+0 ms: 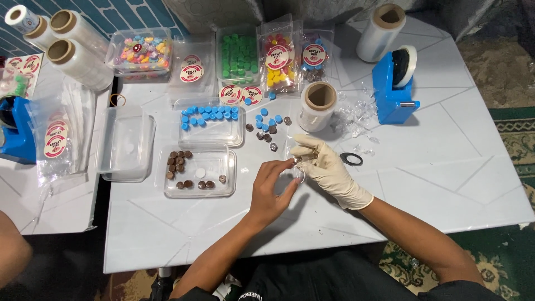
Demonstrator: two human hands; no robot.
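My bare left hand [272, 189] and my right hand [326, 167], which wears a cream glove, meet over the white table [434, 167]. Together they pinch a small round piece in clear plastic wrap [296, 165], held between the fingertips. Just beyond the hands lie several loose blue and brown round sweets [266, 127]. A roll of clear film [317, 106] stands upright behind my gloved hand. A small black ring [351, 159] lies to the right of that hand.
A clear tray of brown pieces [199, 171] and a tray of blue pieces [212, 121] sit left of the hands. Bags of green and mixed sweets [239, 58] line the back. A blue tape dispenser [394, 83] stands right. Film rolls [72, 44] lie at far left.
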